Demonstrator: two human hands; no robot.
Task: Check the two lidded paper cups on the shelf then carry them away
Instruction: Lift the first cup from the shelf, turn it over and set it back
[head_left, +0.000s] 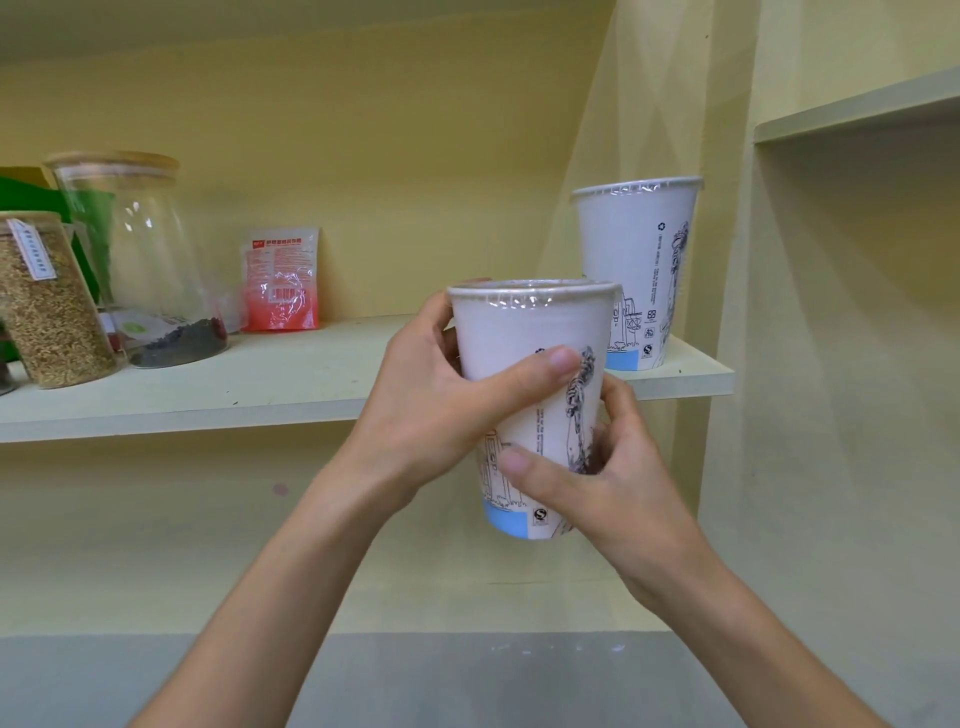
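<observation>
A white lidded paper cup (524, 338) with line drawings and a blue base band is held in the air, just in front of the shelf edge. My left hand (447, 415) wraps its upper left side, thumb across the front. My right hand (602, 483) grips its lower right side, thumb on the print. A second, matching lidded cup (636, 260) stands upright on the pale shelf (260, 384) at its right end, behind the held one, untouched.
On the shelf's left stand a glass jar of grain (47, 306), a taller glass jar with a wooden lid and dark contents (140, 260), and a red-and-white sachet (283, 280) leaning on the back wall. Another shelf (857, 109) sits upper right. Grey floor below.
</observation>
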